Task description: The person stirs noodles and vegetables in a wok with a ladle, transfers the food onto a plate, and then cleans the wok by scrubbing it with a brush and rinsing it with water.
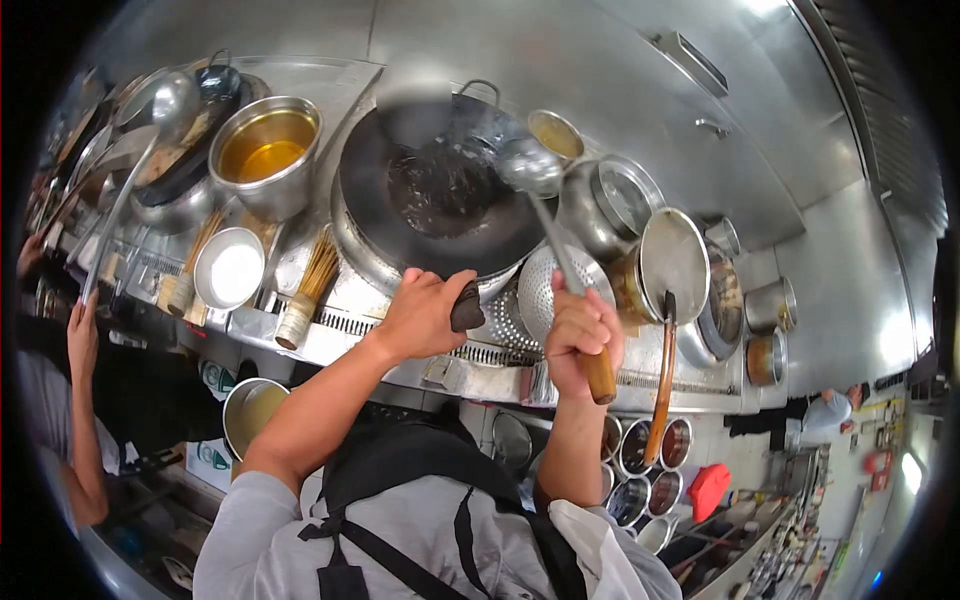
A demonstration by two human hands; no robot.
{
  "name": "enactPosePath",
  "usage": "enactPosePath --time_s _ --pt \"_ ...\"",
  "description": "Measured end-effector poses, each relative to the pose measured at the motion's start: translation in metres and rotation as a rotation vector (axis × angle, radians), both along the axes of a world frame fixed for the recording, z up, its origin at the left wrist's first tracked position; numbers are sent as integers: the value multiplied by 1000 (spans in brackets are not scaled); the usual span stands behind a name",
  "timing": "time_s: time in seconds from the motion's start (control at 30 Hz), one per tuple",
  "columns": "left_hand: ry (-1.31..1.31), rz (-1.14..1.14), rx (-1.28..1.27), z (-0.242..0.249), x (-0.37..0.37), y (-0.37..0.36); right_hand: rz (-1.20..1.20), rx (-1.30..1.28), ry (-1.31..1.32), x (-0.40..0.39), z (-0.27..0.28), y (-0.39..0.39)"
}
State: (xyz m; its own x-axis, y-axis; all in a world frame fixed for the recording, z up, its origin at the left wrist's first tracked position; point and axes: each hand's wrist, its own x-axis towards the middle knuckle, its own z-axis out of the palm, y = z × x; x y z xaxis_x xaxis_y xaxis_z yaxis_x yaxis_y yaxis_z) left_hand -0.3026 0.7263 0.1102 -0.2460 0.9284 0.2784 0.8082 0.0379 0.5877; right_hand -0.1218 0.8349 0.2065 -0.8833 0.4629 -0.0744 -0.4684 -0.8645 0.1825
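Observation:
A large black wok (400,215) with dark, shiny contents at its middle sits on the burner in front of me. My left hand (430,310) is closed on a dark folded cloth at the wok's near rim; the handle beneath is hidden. In my right hand (583,335) is the wooden handle of a ladle (530,165), whose metal bowl hangs over the wok's right side. A perforated strainer (565,290) lies behind and left of that hand. Right of it, a round mesh skimmer (676,262) rests on a pot.
A pot of yellow oil (264,150), a white bowl (230,268) and a bamboo brush (312,285) stand left of the wok. A co-worker's hand (82,330) holds another ladle at far left. Sauce containers (635,445) are behind me at the lower right.

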Motion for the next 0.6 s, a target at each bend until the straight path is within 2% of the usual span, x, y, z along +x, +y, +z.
enactPosePath --time_s 0.07,0.1,0.13,0.2,0.23,0.27,0.33,0.47,0.53,0.57,0.6 --pt "8 -27 24 -1 -1 0 122 2 -179 7 -19 -12" --pt "21 -21 60 -2 -2 -1 130 97 -322 12 -34 -18" --pt "11 -37 47 -4 -2 -1 117 81 -331 19 -46 -26" --pt "25 -31 123 -8 -2 0 81 748 -977 34 -60 -46" --pt "16 -36 144 -10 -2 0 64 905 -1241 45 -70 -56" --pt "11 -30 139 -10 -2 0 74 904 -1243 59 -85 -63" --pt "26 -13 143 -11 -1 0 -219 1334 -1523 90 -115 -70" --pt "72 7 138 -13 1 -2 -172 1200 -1520 153 -163 -82" --pt "79 12 166 -14 1 -1 -256 1564 -1883 182 -204 -80" --pt "85 20 167 -15 2 0 -303 1675 -1927 183 -196 -84" --pt "98 23 161 -14 2 1 -305 1668 -1913 185 -193 -85"
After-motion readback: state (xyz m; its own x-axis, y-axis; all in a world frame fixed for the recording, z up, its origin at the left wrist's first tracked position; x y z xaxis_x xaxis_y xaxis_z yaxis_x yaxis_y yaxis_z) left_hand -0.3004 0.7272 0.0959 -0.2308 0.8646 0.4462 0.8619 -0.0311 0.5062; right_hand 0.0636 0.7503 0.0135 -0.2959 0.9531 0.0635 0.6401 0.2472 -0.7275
